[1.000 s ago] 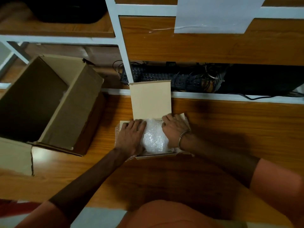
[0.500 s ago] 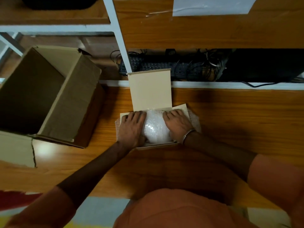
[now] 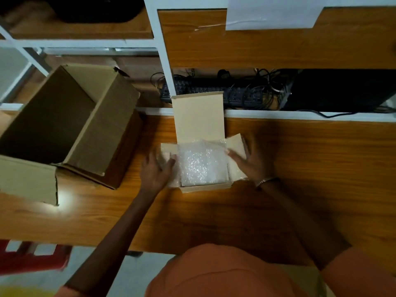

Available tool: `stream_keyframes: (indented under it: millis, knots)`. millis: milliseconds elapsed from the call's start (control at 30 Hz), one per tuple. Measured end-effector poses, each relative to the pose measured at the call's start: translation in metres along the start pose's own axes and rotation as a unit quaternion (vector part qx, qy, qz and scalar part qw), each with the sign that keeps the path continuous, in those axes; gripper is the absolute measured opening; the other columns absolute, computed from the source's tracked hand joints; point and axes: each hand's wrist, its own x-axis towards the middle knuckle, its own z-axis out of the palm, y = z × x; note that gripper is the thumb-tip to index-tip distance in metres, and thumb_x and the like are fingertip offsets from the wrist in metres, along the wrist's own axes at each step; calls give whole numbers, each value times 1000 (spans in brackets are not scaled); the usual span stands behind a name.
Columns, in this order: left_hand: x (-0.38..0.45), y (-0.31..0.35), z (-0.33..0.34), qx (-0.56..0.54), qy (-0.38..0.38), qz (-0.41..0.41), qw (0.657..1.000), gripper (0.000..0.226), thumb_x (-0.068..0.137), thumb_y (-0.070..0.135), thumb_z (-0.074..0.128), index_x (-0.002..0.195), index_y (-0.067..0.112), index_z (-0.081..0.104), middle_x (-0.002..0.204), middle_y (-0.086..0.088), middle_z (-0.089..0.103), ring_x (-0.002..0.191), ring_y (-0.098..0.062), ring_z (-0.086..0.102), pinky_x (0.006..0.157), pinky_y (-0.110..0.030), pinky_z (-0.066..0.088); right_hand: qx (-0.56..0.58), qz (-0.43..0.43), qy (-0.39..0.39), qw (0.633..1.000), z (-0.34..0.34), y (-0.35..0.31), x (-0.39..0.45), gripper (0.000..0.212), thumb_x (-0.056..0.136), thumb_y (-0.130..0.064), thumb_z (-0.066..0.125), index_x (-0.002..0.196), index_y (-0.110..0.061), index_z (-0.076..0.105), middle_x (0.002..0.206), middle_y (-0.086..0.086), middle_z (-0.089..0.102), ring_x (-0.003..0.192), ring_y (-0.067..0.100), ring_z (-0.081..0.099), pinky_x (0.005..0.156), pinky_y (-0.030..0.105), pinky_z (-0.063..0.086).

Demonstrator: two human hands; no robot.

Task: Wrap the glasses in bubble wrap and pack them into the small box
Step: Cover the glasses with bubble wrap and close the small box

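While the left hand's fingers (image 3: 169, 162) curl over the left side flap (image 3: 168, 149) of the small box (image 3: 205, 187), thumb tip touching the edge of the bubble-wrapped bundle (image 3: 202, 166), the right hand's fingers (image 3: 234, 155) lie straight and slightly spread on the right side flap (image 3: 235, 144), pressing against it without gripping. Behind those fingers, the left hand (image 3: 153, 172) sits just left of the box and the right hand (image 3: 251, 162) just right of it, a bracelet (image 3: 264, 181) on the right wrist. The bundle (the glasses themselves cannot be made out through the wrap) lies inside the box, filling most of its opening, between the two hands. A tall lid flap (image 3: 198, 116) stands upright at the far side of the box. All this rests on a wooden table (image 3: 300, 168). To the left, well apart from the small box, a large cardboard box (image 3: 70, 125) lies open. Farther back, under a shelf, a black keyboard (image 3: 235, 96) sits among tangled cables. A white paper (image 3: 272, 13) hangs on the far wooden panel.
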Motion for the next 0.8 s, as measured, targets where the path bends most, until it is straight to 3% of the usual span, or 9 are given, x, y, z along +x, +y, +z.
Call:
stream_keyframes:
  millis: [67,167,267,333,433,567,667,733,800]
  knots:
    - [-3,4,-2,-173,-52,-127,975,100,95,74,57,166,13,21,158,-12,45,138,-33,51,115,-48,44,136,88,2,987,-1,3,-10,76,83,-89,54,142,-41,48,133,1,58,107,17,59,88,38,49]
    - [2,4,-5,-276,-89,-215,933,91,97,64,64,163,15,27,152,-14,52,125,-35,63,99,-49,56,351,187,-43,917,-7,6,-16,57,105,-58,51,153,-28,49,137,1,59,103,15,63,70,24,47]
    - [-1,2,-4,-281,-46,-153,946,60,90,44,82,138,16,58,122,4,76,119,-26,73,87,-39,63,438,248,-87,860,-11,18,-12,65,89,-59,74,143,-23,63,131,8,71,107,28,74,70,32,61]
    - [-5,3,-8,-239,12,-89,967,40,93,26,82,123,15,59,91,14,77,100,-16,78,76,-32,64,436,256,-89,858,-11,29,-8,61,83,-46,86,134,-15,70,125,17,74,98,30,78,79,43,63]
    - [-6,13,-12,-98,94,7,991,65,92,29,83,141,6,48,105,5,64,89,-23,70,73,-40,59,395,232,3,889,-24,16,-8,52,81,-6,84,130,-6,66,119,9,71,95,23,71,75,39,60]
    - [-13,34,-3,-66,60,116,989,75,89,22,82,151,18,41,114,1,67,80,-13,68,64,-31,56,197,68,128,970,-27,-17,-14,34,92,-4,74,123,-13,66,114,0,68,102,20,65,72,24,51]
    - [-19,52,12,-33,11,151,988,84,89,24,84,156,21,35,121,0,66,78,-13,70,65,-41,63,179,-54,91,978,-12,-39,-14,33,95,0,68,123,-17,66,120,0,69,102,14,66,80,28,55]
    - [-21,64,20,-33,-54,120,991,94,93,38,81,163,23,20,127,5,60,84,-12,72,75,-45,65,127,-78,60,987,0,-53,-15,31,95,-4,71,123,-17,68,108,-1,69,89,12,66,73,25,55]
    - [-22,70,26,-58,-109,87,989,97,100,45,70,167,23,3,130,5,56,95,-17,72,89,-44,63,111,-74,-14,991,10,-63,-17,38,99,-13,70,136,-18,63,111,0,72,94,14,69,75,19,54]
